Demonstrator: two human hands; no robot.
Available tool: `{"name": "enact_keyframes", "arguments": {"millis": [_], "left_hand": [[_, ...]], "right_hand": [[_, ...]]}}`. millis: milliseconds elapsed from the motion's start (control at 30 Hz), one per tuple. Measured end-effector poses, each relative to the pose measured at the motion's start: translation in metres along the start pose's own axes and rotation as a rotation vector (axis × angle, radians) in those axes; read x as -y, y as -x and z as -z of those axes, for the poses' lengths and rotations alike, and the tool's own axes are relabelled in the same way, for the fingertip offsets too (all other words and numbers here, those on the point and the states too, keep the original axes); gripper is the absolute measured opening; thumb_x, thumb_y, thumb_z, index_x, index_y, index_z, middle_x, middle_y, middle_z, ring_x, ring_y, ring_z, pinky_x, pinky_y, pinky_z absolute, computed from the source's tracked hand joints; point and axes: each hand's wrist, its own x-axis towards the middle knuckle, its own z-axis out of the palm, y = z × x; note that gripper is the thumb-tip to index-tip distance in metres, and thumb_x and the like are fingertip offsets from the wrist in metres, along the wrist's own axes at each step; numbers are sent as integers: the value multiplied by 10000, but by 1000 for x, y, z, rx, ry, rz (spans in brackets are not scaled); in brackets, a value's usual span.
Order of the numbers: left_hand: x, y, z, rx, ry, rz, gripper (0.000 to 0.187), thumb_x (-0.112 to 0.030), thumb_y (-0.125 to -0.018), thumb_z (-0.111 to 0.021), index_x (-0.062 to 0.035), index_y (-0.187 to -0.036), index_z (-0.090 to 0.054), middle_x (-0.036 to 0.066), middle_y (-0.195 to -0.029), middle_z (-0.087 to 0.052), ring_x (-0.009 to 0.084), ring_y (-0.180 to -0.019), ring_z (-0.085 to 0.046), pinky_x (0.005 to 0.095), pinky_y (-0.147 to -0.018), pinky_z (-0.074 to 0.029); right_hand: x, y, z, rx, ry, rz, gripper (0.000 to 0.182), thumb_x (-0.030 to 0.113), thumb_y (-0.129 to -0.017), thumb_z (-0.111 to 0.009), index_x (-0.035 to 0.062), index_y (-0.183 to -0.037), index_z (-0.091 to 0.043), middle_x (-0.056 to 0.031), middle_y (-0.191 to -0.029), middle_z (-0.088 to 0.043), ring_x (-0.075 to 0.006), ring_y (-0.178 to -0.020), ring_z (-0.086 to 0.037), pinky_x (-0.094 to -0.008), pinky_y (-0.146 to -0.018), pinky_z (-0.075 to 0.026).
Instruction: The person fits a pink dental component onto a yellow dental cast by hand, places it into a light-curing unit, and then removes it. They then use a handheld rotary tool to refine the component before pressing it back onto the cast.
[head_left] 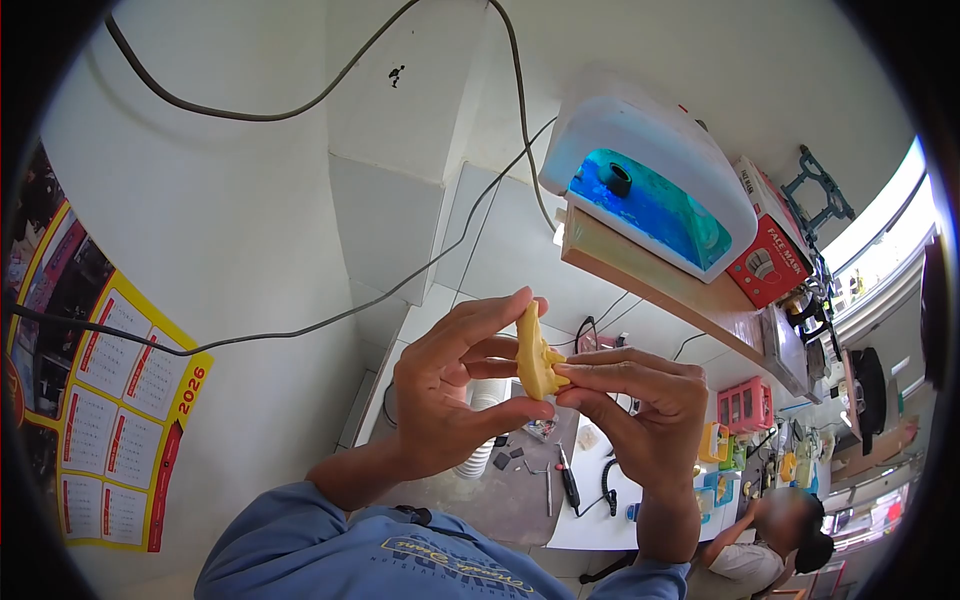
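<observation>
A yellow dental cast (pixel 536 352) is held up in front of my chest, seen edge-on with its knobby, tooth-like side facing right. My left hand (pixel 455 375) grips it between the fingers at its upper end and the thumb at its lower end. From the right, my right hand (pixel 640 400) pinches at the knobs with thumb and fingertips. Those fingertips cover part of the cast, so whether a small separate piece sits between them cannot be made out.
Below lie a pen-like handpiece (pixel 569 482), a thin metal tool (pixel 548 490) and a ribbed white hose (pixel 478 455). A lit white curing box (pixel 640 130) stands on a shelf (pixel 660 285) beside a red face mask box (pixel 768 262). Another person (pixel 750 560) sits at lower right.
</observation>
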Motion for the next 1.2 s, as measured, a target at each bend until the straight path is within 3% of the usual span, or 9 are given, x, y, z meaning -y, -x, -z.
{"name": "enact_keyframes", "arguments": {"millis": [533, 633, 967, 1033, 1200], "left_hand": [[1, 2, -1, -14, -11, -4, 769, -94, -698, -849, -35, -1366, -471, 174, -1312, -528, 263, -1125, -623, 373, -920, -568], [1, 2, -1, -6, -5, -6, 770, -91, -700, -847, -31, -1368, -468, 174, -1314, -525, 263, -1118, -628, 372, -922, -566], [0, 2, -3, -1, -31, -14, 769, -84, -698, -848, -26, -1366, -470, 177, -1316, -522, 265, -1121, -626, 375, -927, -563], [-1, 2, -4, -8, -16, -11, 768, -82, -699, -848, -25, -1366, -471, 179, -1315, -522, 268, -1120, -627, 377, -928, -563], [0, 1, -5, -16, -27, -29, 760, -87, -701, -848, -22, -1361, -476, 181, -1310, -526, 268, -1119, -626, 374, -916, -570]], "right_hand": [[0, 3, -1, -35, -36, -62, 245, 44, -720, -809, -4, -952, -744, -149, -897, -733, -198, -830, -716, -300, -800, -539], [-4, 4, 2, -7, -15, -7, 233, 29, -758, -783, 22, -988, -744, -138, -938, -733, -193, -828, -720, -269, -710, -553], [-3, 6, 0, -22, -27, -8, 204, -13, -768, -757, 19, -970, -747, -138, -928, -734, -194, -839, -721, -271, -728, -557], [0, 6, -1, -56, -25, -41, 186, -8, -736, -783, -14, -918, -744, -154, -887, -733, -207, -820, -720, -312, -808, -543], [-1, 6, -1, -60, -36, -37, 187, -7, -741, -781, -17, -923, -741, -156, -888, -733, -207, -824, -721, -316, -816, -542]]}}
